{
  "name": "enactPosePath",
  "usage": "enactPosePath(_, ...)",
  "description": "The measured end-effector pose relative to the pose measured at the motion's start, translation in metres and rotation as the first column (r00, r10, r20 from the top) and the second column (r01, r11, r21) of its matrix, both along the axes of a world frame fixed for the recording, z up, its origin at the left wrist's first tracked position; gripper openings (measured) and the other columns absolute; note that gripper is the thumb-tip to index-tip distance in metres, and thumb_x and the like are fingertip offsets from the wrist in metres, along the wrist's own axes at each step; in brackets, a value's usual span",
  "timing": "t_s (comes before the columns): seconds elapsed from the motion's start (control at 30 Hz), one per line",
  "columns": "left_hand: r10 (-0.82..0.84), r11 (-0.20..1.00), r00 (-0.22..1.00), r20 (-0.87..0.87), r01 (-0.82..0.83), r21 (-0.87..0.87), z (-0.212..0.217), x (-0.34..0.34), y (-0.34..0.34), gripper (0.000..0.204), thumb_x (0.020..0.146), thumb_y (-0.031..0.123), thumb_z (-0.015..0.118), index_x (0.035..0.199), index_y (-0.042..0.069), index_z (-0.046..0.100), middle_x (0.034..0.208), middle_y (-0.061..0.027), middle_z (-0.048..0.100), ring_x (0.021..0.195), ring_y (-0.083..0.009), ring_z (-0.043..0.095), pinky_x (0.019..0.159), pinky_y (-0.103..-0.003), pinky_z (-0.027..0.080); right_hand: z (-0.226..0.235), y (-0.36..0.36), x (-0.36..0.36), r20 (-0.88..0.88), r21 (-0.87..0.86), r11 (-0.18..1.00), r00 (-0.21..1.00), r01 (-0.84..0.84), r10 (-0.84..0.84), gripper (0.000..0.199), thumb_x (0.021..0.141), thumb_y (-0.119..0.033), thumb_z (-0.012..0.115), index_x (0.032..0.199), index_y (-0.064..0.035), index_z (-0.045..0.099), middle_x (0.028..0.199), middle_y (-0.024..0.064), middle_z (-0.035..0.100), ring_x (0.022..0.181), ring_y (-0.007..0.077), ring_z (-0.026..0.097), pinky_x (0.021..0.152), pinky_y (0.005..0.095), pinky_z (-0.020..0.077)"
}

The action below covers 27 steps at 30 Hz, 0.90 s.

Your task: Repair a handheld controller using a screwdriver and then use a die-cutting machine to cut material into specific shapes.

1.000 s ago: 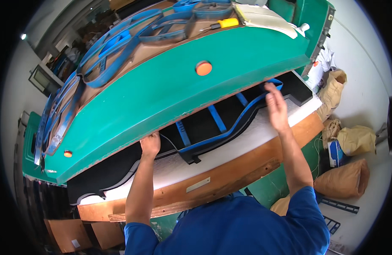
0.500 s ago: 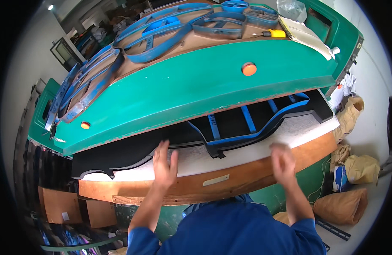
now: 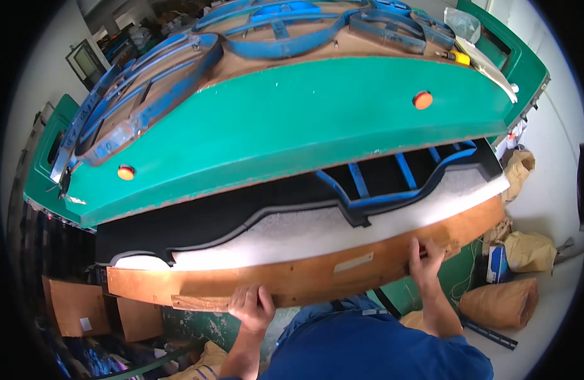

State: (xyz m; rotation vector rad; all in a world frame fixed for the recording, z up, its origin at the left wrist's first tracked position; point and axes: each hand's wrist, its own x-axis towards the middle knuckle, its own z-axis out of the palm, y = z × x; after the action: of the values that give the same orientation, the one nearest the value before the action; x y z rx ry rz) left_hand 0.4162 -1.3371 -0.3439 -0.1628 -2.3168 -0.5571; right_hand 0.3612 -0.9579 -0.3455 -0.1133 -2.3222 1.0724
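A brown wooden board (image 3: 209, 286) sticks out toward me from under a green press beam (image 3: 273, 120). My left hand (image 3: 251, 306) is closed on its front edge, beside a wooden strip (image 3: 200, 303). Farther right, my right hand (image 3: 425, 259) is closed on the same edge, with the fingertips partly hidden. On the board lies a white sheet (image 3: 298, 237), and on that a black foam-like sheet (image 3: 190, 228) with a wavy cut edge. A blue strip-shaped cutting die (image 3: 403, 174) rests on the black sheet at the right, its far side hidden under the beam.
Several blue cutting dies (image 3: 285, 44) lie on top of the press, with a yellow-handled tool (image 3: 458, 57) and papers at the right. Two orange buttons, the right one (image 3: 422, 100), face me. Brown paper sacks (image 3: 500, 303) stand at right, cardboard boxes (image 3: 78, 307) at lower left.
Both hands have come down from above the white sheet and the board's front and closed on the board's front edge. The view has shifted, so the press appears farther left.
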Motion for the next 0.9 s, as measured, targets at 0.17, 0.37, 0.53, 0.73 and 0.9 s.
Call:
enactPosePath(0.17,-0.021,1.0,1.0,0.011,0.021,0.002,-0.005,-0.017,0.006,0.013,0.085,0.009,0.064,0.073,0.004,0.063,0.064,-0.0116,0.06,0.054,-0.031,0.058,0.05,-0.041,0.046,-0.005,0.008,-0.017,-0.076,0.039,0.996,0.994,0.076,-0.073,0.019,0.087,-0.015,0.071,0.076,-0.0004,0.068,0.061,0.0126,0.063,0.052,0.0212,0.061,0.052,0.0327,0.0482)
enactPosePath(0.37,0.017,1.0,0.999,-0.033,-0.018,-0.014,-0.012,-0.016,-0.002,0.019,0.086,0.015,0.064,0.069,0.006,0.061,0.063,-0.012,0.059,0.055,-0.0332,0.057,0.053,-0.043,0.046,0.0,-0.005,-0.024,-0.074,0.081,0.993,0.994,0.082,-0.076,0.027,0.089,-0.03,0.067,0.074,-0.0076,0.069,0.064,0.0118,0.065,0.056,0.0286,0.064,0.056,0.0386,0.0508)
enactPosePath(0.53,-0.051,0.998,0.999,-0.015,0.052,0.04,-0.014,0.002,-0.001,0.018,0.086,0.018,0.065,0.075,0.005,0.063,0.075,-0.0131,0.063,0.074,-0.0343,0.06,0.069,-0.046,0.048,-0.001,-0.021,0.003,-0.152,0.346,0.936,0.981,-0.058,0.117,0.028,0.086,-0.031,0.065,0.07,-0.0076,0.066,0.068,0.0102,0.066,0.065,0.0321,0.064,0.068,0.0439,0.0499)
enactPosePath(0.73,0.064,0.994,0.995,-0.08,-0.071,-0.08,-0.028,-0.006,0.012,0.023,0.085,0.023,0.064,0.071,0.006,0.062,0.071,-0.0117,0.059,0.071,-0.0323,0.059,0.065,-0.044,0.046,-0.009,-0.015,0.012,-0.126,0.332,0.943,0.989,-0.031,0.077,0.029,0.085,-0.027,0.067,0.066,-0.0064,0.063,0.066,0.0094,0.064,0.065,0.0309,0.062,0.069,0.041,0.0468)
enactPosePath(0.9,0.039,0.98,0.972,-0.232,-0.082,-0.182,-0.028,-0.013,0.012,0.019,0.08,0.016,0.057,0.062,0.009,0.056,0.067,-0.0107,0.055,0.057,-0.0317,0.055,0.052,-0.042,0.044,-0.007,-0.014,-0.012,-0.375,0.358,0.934,0.915,-0.005,0.149,0.031,0.081,-0.018,0.065,0.056,-0.009,0.05,0.056,0.0095,0.056,0.052,0.0331,0.055,0.052,0.0438,0.0433)
